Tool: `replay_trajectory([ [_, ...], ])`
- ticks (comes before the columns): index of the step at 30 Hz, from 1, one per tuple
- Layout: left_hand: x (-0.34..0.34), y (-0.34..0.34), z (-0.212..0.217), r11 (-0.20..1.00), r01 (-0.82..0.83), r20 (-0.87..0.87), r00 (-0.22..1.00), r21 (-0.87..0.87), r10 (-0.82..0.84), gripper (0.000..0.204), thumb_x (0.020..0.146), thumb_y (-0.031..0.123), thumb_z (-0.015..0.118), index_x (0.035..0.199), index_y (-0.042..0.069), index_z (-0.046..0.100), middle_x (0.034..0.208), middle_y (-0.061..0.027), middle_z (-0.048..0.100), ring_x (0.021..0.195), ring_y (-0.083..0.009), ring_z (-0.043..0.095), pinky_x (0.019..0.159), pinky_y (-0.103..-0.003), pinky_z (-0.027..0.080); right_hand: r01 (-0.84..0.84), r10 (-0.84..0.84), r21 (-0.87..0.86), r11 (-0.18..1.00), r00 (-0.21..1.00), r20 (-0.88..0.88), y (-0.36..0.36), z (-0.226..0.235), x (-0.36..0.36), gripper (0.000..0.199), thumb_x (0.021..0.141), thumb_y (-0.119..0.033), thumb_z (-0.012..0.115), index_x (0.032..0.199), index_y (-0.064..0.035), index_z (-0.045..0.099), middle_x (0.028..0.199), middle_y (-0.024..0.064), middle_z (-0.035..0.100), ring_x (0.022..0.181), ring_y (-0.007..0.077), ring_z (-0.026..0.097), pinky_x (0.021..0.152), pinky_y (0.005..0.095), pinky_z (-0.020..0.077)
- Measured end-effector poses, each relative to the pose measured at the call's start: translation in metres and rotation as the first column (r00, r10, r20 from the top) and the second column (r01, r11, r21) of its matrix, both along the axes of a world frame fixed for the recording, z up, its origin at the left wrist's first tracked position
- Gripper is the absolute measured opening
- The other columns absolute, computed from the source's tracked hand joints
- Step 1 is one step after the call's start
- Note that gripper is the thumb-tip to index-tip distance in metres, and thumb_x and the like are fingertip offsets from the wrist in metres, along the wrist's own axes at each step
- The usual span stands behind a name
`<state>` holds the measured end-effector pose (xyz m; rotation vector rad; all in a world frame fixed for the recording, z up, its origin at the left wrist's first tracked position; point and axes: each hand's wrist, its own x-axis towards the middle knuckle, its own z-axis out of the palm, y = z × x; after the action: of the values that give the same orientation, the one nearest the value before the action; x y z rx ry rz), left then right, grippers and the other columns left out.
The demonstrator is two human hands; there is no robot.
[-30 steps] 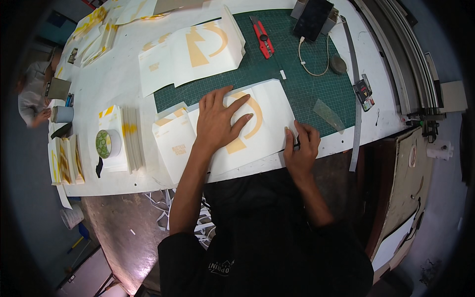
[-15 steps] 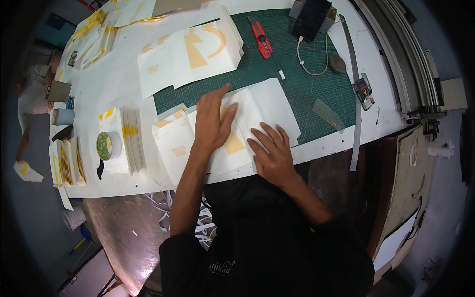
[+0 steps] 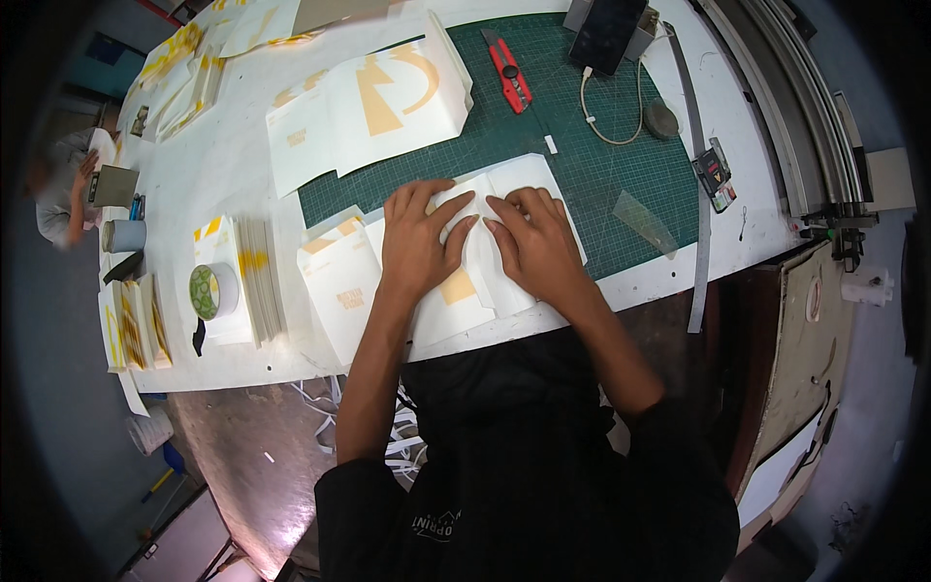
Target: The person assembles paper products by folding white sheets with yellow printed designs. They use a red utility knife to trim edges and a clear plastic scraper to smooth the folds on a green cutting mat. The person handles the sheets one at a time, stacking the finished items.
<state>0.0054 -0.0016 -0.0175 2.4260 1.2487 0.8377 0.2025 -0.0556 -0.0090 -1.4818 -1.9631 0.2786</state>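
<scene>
A white printed paper sheet [image 3: 344, 281] with pale orange shapes lies at the table's front edge, partly over the green cutting mat [image 3: 621, 194]. My left hand [image 3: 422, 233] rests on its middle, thumb and fingers curled at a raised crease. From the other side my right hand [image 3: 535, 242] closes on the same crease, its thumb and forefinger close to the left ones. The hands partly hide the fold. Beyond them lies another printed sheet [image 3: 349, 121], creased, with one side panel standing up.
A red cutter knife [image 3: 507, 73] and a phone [image 3: 608, 39] with a cable lie on the mat. To the right is a metal ruler [image 3: 696, 223]. At left, a tape roll [image 3: 213, 291] sits on a stack of folded printed paper [image 3: 254, 281]. Another person [image 3: 73, 189] is at far left.
My right hand has moved up and left to the crease beside my left hand, and its fingers have closed in. The paper between them now stands up in a fold.
</scene>
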Motion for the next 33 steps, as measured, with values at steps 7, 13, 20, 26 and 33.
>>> replay_trajectory([
  [7,0.0,0.001,0.0,1.0,-0.003,0.01,1.0,-0.031,0.004,0.031,0.092,0.022,0.08,0.122,0.013,0.081,0.13,-0.0081,0.068,0.126,-0.032,0.057,0.11,-0.047,0.04,-0.025,0.03,-0.035,0.999,0.987,0.157,0.015,0.002,0.007,0.036,0.098,-0.019,0.071,0.129,-0.0017,0.072,0.102,0.0123,0.06,0.1,0.0282,0.059,0.087,0.0441,0.0416],
  [13,0.0,0.002,0.002,0.999,-0.003,0.004,1.0,-0.04,0.003,0.031,0.092,0.022,0.08,0.122,0.014,0.081,0.129,-0.0068,0.068,0.125,-0.0309,0.056,0.109,-0.046,0.039,0.005,0.005,-0.048,0.999,0.98,0.199,0.015,-0.002,0.007,0.041,0.098,-0.02,0.072,0.136,-0.0054,0.071,0.102,0.01,0.057,0.099,0.0255,0.057,0.085,0.0433,0.04],
  [20,0.0,0.004,0.0,0.999,-0.007,-0.021,1.0,-0.048,0.005,0.032,0.093,0.024,0.079,0.123,0.015,0.081,0.129,-0.0063,0.068,0.126,-0.0306,0.055,0.109,-0.046,0.038,-0.021,0.027,-0.026,0.999,0.966,0.256,0.02,0.001,0.006,0.043,0.098,-0.022,0.07,0.136,-0.0025,0.07,0.1,0.0138,0.058,0.096,0.0289,0.058,0.083,0.0443,0.0405],
  [26,0.0,0.004,0.002,0.998,-0.001,-0.014,1.0,-0.069,0.0,0.032,0.093,0.026,0.079,0.124,0.015,0.081,0.13,-0.0065,0.067,0.127,-0.0308,0.054,0.109,-0.046,0.038,-0.02,0.025,-0.022,1.0,0.963,0.267,0.019,-0.003,0.009,0.044,0.098,-0.023,0.069,0.137,-0.0033,0.07,0.099,0.0144,0.058,0.095,0.0294,0.058,0.082,0.0442,0.0399],
  [33,-0.001,0.004,0.003,0.997,0.008,-0.022,1.0,-0.079,-0.01,0.038,0.094,0.028,0.079,0.129,0.015,0.078,0.131,-0.0077,0.067,0.128,-0.0319,0.054,0.109,-0.047,0.037,-0.01,0.017,-0.027,1.0,0.963,0.269,0.018,-0.003,0.009,0.044,0.098,-0.024,0.068,0.138,-0.0033,0.07,0.098,0.0135,0.057,0.094,0.0285,0.056,0.082,0.0442,0.0392],
])
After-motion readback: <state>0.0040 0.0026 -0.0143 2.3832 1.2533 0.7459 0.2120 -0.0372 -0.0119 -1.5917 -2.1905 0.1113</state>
